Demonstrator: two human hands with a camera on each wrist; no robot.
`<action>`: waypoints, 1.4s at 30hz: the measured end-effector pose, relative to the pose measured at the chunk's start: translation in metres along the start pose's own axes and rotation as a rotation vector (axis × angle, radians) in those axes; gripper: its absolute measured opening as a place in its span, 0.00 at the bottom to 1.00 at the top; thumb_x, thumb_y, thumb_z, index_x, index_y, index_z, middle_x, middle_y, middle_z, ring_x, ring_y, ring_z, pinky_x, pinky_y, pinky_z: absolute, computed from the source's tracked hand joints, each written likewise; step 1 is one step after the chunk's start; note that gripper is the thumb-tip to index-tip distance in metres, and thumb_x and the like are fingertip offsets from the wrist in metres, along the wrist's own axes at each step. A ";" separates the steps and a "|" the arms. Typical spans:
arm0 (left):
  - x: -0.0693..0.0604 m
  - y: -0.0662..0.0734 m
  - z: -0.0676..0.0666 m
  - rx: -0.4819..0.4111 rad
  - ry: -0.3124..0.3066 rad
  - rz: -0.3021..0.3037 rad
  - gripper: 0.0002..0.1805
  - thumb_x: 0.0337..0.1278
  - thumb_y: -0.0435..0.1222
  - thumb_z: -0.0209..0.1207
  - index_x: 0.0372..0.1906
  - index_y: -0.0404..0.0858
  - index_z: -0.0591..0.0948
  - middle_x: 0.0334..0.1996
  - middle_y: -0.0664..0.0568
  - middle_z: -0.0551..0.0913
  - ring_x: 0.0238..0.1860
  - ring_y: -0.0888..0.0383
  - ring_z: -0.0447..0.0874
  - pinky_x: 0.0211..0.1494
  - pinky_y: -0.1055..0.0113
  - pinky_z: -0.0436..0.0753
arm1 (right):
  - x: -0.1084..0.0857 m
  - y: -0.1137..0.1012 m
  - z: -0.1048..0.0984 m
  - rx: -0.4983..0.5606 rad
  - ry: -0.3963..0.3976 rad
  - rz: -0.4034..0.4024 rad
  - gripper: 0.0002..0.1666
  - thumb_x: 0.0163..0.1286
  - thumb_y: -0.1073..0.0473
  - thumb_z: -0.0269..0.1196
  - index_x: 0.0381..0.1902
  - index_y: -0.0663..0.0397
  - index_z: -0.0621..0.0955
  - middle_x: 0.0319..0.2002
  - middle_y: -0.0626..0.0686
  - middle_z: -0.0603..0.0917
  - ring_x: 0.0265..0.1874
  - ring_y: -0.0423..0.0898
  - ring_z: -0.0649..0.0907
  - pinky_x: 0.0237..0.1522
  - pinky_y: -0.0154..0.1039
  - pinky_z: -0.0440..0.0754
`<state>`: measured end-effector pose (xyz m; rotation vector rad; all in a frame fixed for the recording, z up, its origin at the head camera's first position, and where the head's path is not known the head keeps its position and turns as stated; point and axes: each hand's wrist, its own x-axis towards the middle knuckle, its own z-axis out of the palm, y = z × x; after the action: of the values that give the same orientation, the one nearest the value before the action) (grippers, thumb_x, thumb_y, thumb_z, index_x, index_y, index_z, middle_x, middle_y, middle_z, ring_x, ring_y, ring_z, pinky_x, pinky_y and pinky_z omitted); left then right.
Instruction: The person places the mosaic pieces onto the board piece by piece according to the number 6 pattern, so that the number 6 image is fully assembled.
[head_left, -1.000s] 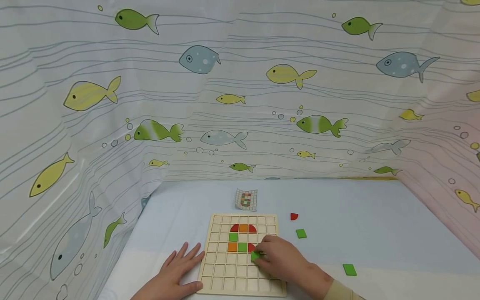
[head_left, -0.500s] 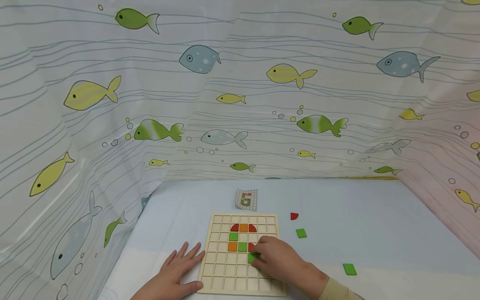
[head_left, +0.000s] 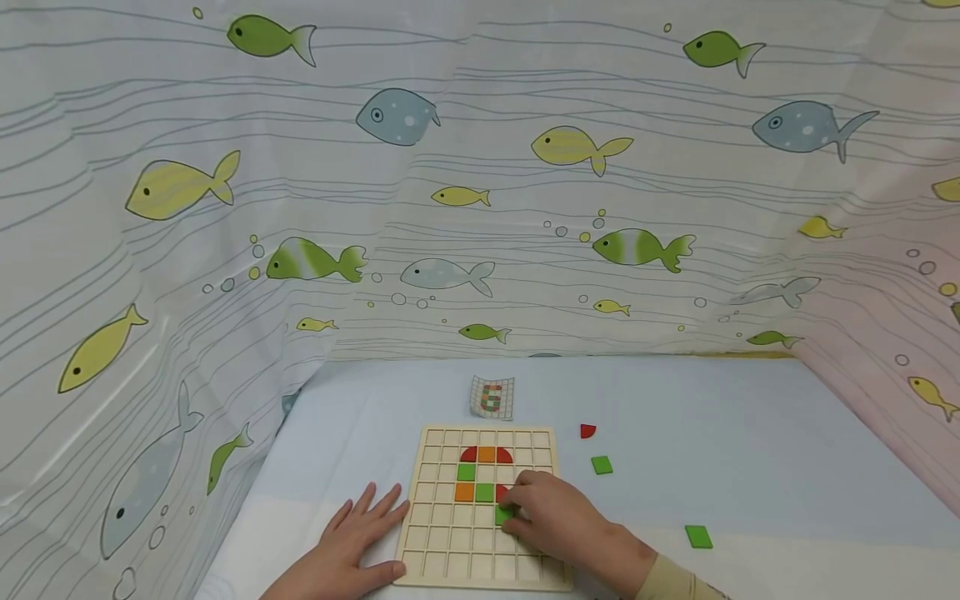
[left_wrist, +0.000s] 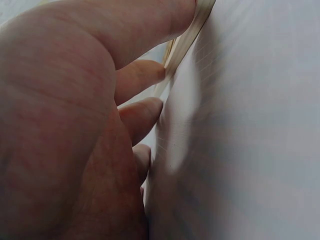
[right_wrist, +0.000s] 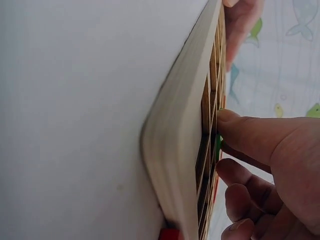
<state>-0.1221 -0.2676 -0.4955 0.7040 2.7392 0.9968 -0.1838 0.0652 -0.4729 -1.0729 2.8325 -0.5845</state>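
Right grip [head_left: 553,510] pinches flat green square [head_left: 502,517] on gridded wooden board [head_left: 461,540]; left grip [head_left: 351,542] spread

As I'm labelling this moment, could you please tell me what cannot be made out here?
Head view: some squares of the wooden board, hidden by the right hand.
Head view: fine details on the printed card, too small.
Right wrist view: the rest of the red object, cut off by the bottom edge.

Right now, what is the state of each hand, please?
Left hand: open, fingers touching the board.
Right hand: closed, pinching a green tile.
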 end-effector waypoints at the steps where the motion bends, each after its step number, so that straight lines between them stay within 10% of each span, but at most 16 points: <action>1: 0.000 0.000 0.000 -0.002 -0.001 -0.002 0.39 0.63 0.54 0.61 0.73 0.38 0.68 0.74 0.38 0.59 0.73 0.28 0.40 0.62 0.30 0.39 | 0.000 0.000 0.000 0.001 -0.002 0.001 0.12 0.62 0.51 0.72 0.42 0.46 0.89 0.35 0.37 0.79 0.33 0.32 0.75 0.38 0.31 0.78; 24: 0.000 0.001 -0.001 -0.015 -0.026 -0.020 0.39 0.64 0.54 0.60 0.73 0.37 0.67 0.75 0.38 0.58 0.74 0.28 0.38 0.63 0.30 0.37 | -0.021 0.020 -0.020 0.082 0.038 0.066 0.14 0.69 0.53 0.65 0.50 0.48 0.86 0.46 0.40 0.81 0.44 0.38 0.79 0.46 0.39 0.80; 42: -0.001 0.003 -0.002 -0.014 -0.020 -0.031 0.39 0.64 0.53 0.60 0.73 0.37 0.68 0.75 0.39 0.58 0.74 0.29 0.38 0.64 0.31 0.36 | -0.060 0.052 -0.023 0.133 0.139 0.211 0.13 0.66 0.60 0.65 0.48 0.46 0.86 0.41 0.36 0.79 0.31 0.32 0.74 0.35 0.32 0.78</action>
<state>-0.1211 -0.2671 -0.4926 0.6639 2.7146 0.9962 -0.1750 0.1472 -0.4754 -0.7269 2.9218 -0.8416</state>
